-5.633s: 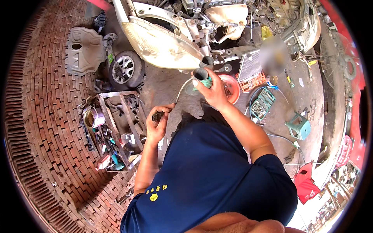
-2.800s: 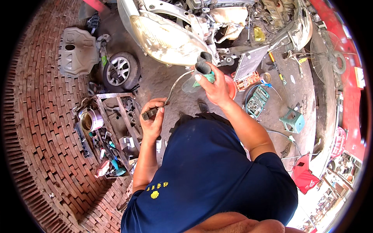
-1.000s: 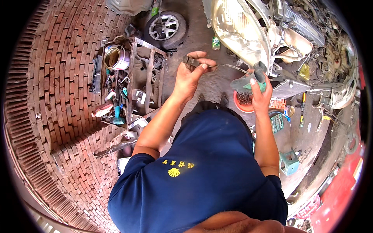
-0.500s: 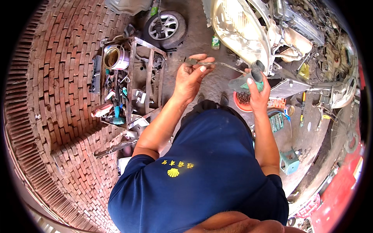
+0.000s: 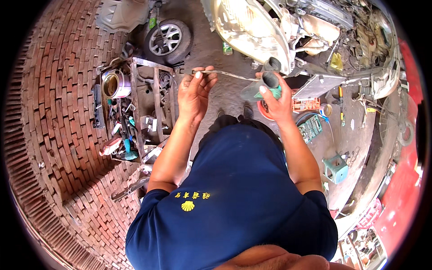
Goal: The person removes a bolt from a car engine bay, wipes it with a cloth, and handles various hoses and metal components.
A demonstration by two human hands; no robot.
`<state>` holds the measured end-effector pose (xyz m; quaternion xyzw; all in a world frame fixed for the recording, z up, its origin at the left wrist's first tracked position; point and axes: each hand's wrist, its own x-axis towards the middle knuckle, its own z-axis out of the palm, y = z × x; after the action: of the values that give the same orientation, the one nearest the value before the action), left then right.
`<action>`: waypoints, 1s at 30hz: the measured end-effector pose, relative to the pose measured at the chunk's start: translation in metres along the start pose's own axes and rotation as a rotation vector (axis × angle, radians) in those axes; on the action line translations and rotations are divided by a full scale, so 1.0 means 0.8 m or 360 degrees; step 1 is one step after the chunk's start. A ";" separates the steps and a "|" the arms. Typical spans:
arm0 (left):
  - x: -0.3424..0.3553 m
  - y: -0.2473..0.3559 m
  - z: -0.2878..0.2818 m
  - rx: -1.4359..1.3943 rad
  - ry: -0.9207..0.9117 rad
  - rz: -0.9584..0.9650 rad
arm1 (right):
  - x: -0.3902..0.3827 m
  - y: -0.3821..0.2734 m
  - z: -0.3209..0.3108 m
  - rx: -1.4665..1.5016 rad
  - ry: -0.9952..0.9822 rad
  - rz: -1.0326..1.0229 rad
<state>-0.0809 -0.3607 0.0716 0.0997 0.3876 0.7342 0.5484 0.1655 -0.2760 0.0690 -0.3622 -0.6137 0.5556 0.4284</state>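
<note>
Navy short-sleeved shirt, yellow shell emblem, perhaps black trousers, dark shoes

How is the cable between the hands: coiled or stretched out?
Stretched out: the cable runs from the left hand to the right hand in one gentle curve, without loops.

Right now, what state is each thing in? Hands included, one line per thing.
Left hand: fingers pinching the cable
Right hand: gripping the dark tubular part
Cable: slightly bowed between the hands
Dark tubular part: held, open mouth showing
Car wheel: tyre fitted, spoked face showing
Bucket: lid off
Green tool case: open
Engine bay: exposed
</note>
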 end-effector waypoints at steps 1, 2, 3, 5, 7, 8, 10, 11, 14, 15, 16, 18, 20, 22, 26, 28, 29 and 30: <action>0.000 0.001 0.000 -0.0031 0.0028 -0.0036 | 0.000 -0.001 0.000 -0.0024 -0.0014 -0.0045; 0.001 0.002 0.000 -0.0045 0.0018 -0.0065 | 0.000 -0.005 0.001 -0.0070 -0.0018 -0.0056; 0.000 0.002 0.002 -0.0027 -0.0019 -0.0093 | 0.001 -0.008 0.003 -0.0104 0.0002 -0.0061; -0.003 -0.002 0.009 0.0083 -0.0062 -0.0112 | 0.003 -0.018 0.002 -0.0209 -0.0025 -0.0115; -0.007 -0.012 0.011 0.0125 -0.0088 -0.0194 | 0.004 -0.011 -0.001 -0.0308 -0.0041 -0.0204; -0.008 -0.016 0.013 0.0178 -0.0094 -0.0257 | 0.004 -0.015 0.000 -0.0319 -0.0040 -0.0206; -0.012 -0.024 0.020 0.0156 -0.0119 -0.0294 | 0.004 -0.010 -0.001 -0.0339 -0.0044 -0.0244; -0.014 -0.026 0.021 0.0141 -0.0113 -0.0322 | 0.005 -0.015 0.001 -0.0363 -0.0058 -0.0266; -0.014 -0.031 0.019 0.0158 -0.0091 -0.0322 | 0.003 -0.015 -0.002 -0.0433 -0.0106 -0.0295; -0.013 -0.032 0.019 0.0151 -0.0070 -0.0321 | 0.004 -0.016 -0.003 -0.0449 -0.0117 -0.0288; -0.013 -0.033 0.020 0.0149 -0.0041 -0.0312 | 0.004 -0.017 -0.004 -0.0480 -0.0130 -0.0310; -0.012 -0.031 0.022 0.0148 -0.0039 -0.0280 | 0.003 -0.020 -0.004 -0.0504 -0.0137 -0.0349; -0.011 -0.030 0.022 0.0175 0.0007 -0.0232 | 0.003 -0.022 -0.004 -0.0537 -0.0143 -0.0355; -0.010 -0.029 0.021 0.0194 0.0003 -0.0208 | 0.004 -0.020 -0.005 -0.0532 -0.0146 -0.0357; -0.010 -0.029 0.018 0.0133 -0.0018 -0.0182 | 0.004 -0.019 -0.006 -0.0499 -0.0149 -0.0317; -0.008 -0.029 0.020 0.0083 -0.0039 -0.0181 | 0.004 -0.016 -0.008 -0.0482 -0.0151 -0.0307; -0.009 -0.028 0.021 0.0034 -0.0050 -0.0198 | 0.004 -0.013 -0.008 -0.0485 -0.0143 -0.0322; -0.010 -0.027 0.022 -0.0017 -0.0061 -0.0215 | 0.003 -0.012 -0.008 -0.0488 -0.0136 -0.0338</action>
<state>-0.0520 -0.3573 0.0711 0.0845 0.3790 0.6955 0.6045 0.1705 -0.2724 0.0789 -0.3326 -0.7434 0.4222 0.3981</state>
